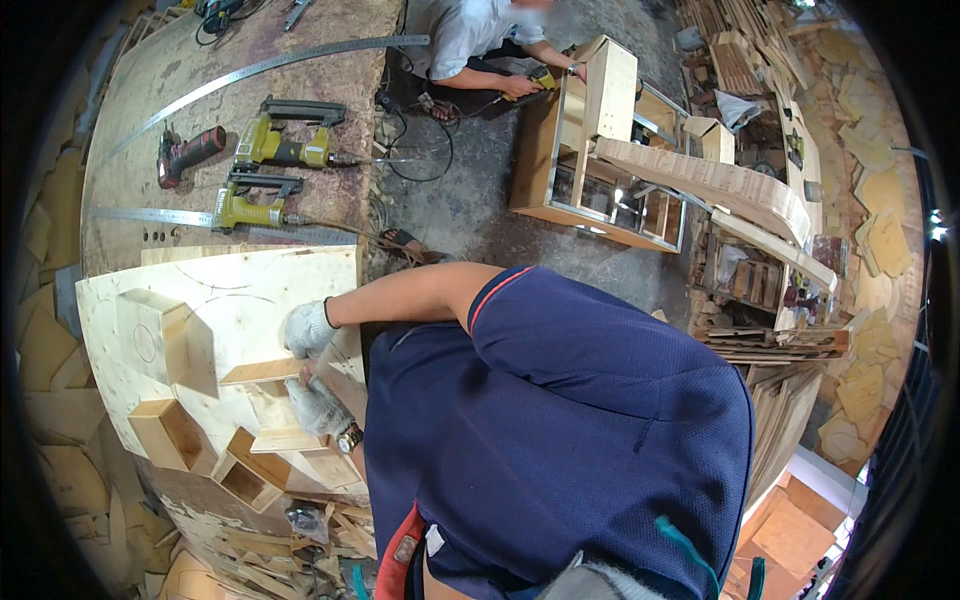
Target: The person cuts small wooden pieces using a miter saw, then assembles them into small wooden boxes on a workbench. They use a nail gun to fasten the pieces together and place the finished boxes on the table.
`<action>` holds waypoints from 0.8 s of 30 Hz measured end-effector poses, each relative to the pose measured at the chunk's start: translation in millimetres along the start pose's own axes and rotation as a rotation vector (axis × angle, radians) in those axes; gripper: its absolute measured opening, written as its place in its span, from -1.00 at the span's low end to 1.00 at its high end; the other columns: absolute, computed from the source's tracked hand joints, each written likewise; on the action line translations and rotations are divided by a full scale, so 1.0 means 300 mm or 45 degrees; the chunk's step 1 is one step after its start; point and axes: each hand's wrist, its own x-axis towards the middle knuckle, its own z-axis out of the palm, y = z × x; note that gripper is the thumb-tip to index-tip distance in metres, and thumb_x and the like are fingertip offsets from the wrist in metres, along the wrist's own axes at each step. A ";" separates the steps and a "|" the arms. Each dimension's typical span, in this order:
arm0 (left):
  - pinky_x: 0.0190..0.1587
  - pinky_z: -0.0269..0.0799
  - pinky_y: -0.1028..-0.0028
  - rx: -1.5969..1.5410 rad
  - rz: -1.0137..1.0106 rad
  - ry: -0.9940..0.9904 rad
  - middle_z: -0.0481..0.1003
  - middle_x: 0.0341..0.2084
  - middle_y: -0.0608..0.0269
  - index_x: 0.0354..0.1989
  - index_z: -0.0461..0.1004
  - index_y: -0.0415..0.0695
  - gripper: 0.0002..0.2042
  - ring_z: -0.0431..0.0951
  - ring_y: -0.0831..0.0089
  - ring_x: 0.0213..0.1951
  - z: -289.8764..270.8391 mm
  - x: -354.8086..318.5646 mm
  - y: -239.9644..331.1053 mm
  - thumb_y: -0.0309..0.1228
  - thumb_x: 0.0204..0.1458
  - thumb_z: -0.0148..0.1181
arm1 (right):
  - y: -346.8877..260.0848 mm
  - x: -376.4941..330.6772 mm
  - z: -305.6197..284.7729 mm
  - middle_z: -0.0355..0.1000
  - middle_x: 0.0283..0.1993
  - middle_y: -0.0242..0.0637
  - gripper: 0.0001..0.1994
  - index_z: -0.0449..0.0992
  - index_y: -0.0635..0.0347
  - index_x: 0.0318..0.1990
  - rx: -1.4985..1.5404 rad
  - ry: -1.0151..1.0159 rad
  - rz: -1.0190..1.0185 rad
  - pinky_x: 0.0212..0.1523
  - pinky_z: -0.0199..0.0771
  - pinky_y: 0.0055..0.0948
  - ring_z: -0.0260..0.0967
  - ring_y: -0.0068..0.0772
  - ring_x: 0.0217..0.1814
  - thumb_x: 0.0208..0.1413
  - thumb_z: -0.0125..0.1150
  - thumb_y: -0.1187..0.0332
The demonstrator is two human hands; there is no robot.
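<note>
My arms in navy short sleeves reach left to a pale plywood panel [235, 300]. My right hand [310, 328], in a pale knit glove, rests against the panel beside one end of a small wooden box [262, 373]; its fingers are mostly hidden. Just below it, my gloved left hand [318, 406], a watch on the wrist, is closed around the box's edge. Another thin board [290, 440] of that box lies below the left hand. Left of my hands stands a closed wooden block [152, 336] with a circle drawn on it. Two open wooden boxes [165, 436] sit near the panel's lower edge.
On the bench [340, 80] lie two green nail guns [285, 135], a red-black cordless drill [190, 155] and long metal rulers [260, 70]. Across the floor, a co-worker [470, 45] holds a power tool beside a wooden cabinet frame [600, 150]. Wood offcuts [770, 345] are stacked at right.
</note>
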 end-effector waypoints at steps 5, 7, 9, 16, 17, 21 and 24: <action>-0.39 0.50 0.12 -0.022 0.029 0.042 0.65 -0.41 0.09 -0.23 0.51 -0.05 -0.76 0.67 0.02 -0.39 0.012 -0.002 -0.013 -0.16 0.26 0.32 | -0.024 -0.011 -0.034 0.65 -0.25 -0.20 -0.77 0.78 -0.06 -0.28 0.003 -0.019 0.044 -0.08 0.60 0.00 0.63 0.02 -0.10 -0.05 0.49 0.09; -0.40 0.50 0.12 -0.033 0.046 0.065 0.64 -0.43 0.09 -0.26 0.51 -0.05 -0.75 0.66 0.03 -0.40 0.014 -0.001 -0.012 -0.15 0.27 0.32 | -0.018 -0.013 -0.033 0.67 -0.25 -0.18 -0.76 0.80 -0.07 -0.25 0.016 -0.034 0.034 -0.07 0.59 0.02 0.63 0.03 -0.08 -0.03 0.52 0.08; -0.40 0.50 0.13 -0.036 0.066 0.091 0.63 -0.45 0.09 -0.28 0.51 -0.05 -0.74 0.66 0.04 -0.41 0.014 0.002 -0.006 -0.14 0.27 0.33 | -0.005 -0.008 -0.021 0.67 -0.25 -0.19 -0.75 0.79 -0.07 -0.25 0.005 0.003 -0.017 -0.07 0.59 0.03 0.63 0.03 -0.09 -0.03 0.51 0.06; -0.41 0.49 0.15 -0.123 0.111 0.166 0.62 -0.48 0.08 -0.36 0.50 -0.07 -0.70 0.64 0.06 -0.43 0.016 -0.004 -0.001 -0.12 0.28 0.35 | -0.004 -0.003 -0.003 0.66 -0.25 -0.23 -0.80 0.77 -0.06 -0.33 -0.026 -0.005 -0.007 -0.12 0.61 0.00 0.63 0.01 -0.13 -0.04 0.44 0.10; -0.40 0.49 0.15 -0.153 0.124 0.187 0.62 -0.48 0.08 -0.36 0.50 -0.07 -0.69 0.64 0.06 -0.43 0.011 -0.004 0.006 -0.12 0.28 0.35 | 0.000 -0.001 0.004 0.66 -0.26 -0.23 -0.80 0.77 -0.06 -0.33 -0.054 -0.005 -0.010 -0.13 0.61 0.00 0.63 0.01 -0.13 -0.04 0.44 0.10; -0.40 0.49 0.14 -0.184 0.145 0.195 0.60 -0.48 0.06 -0.36 0.50 -0.08 -0.70 0.64 0.06 -0.42 0.001 -0.007 0.012 -0.14 0.28 0.35 | 0.001 0.005 0.004 0.67 -0.29 -0.21 -0.79 0.78 -0.04 -0.32 -0.134 -0.014 -0.067 -0.16 0.62 0.00 0.64 0.04 -0.17 -0.03 0.44 0.10; -0.39 0.50 0.15 -0.170 0.137 0.180 0.60 -0.47 0.06 -0.36 0.50 -0.09 -0.71 0.65 0.06 -0.41 0.001 -0.005 0.015 -0.16 0.29 0.34 | 0.005 0.008 0.003 0.67 -0.31 -0.19 -0.78 0.78 -0.02 -0.33 -0.140 -0.028 -0.060 -0.18 0.62 0.01 0.64 0.05 -0.20 -0.02 0.42 0.09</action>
